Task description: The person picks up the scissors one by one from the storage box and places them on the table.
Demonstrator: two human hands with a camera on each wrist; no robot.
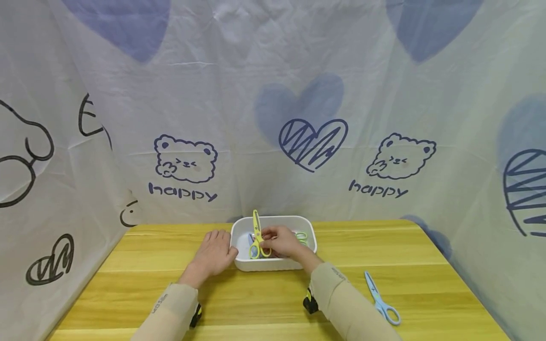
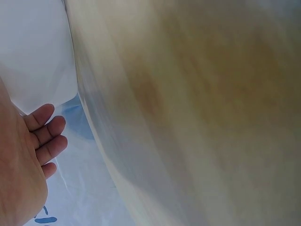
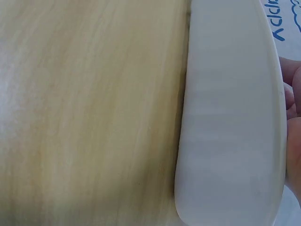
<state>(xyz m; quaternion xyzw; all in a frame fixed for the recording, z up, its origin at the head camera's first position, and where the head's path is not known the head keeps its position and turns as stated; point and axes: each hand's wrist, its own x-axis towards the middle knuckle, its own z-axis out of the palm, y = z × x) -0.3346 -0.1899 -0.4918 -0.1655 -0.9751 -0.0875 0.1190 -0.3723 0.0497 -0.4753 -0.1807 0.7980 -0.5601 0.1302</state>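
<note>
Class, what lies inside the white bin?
Inside the white bin, green handles and something light blue show. Yellow scissors, pinched by the right hand, are in or above it. What that hand covers cannot be seen.

My table [image 1: 256, 305] is yellow wood, its grain running left to right. On it I see a white bin [image 1: 273, 266] midway along the far edge, and blue scissors [image 1: 377, 299] lying toward the right edge.

This is a curtained-off booth: printed cloth [image 1: 247, 184] surrounds a wood-grain table [image 1: 256, 303]
</note>
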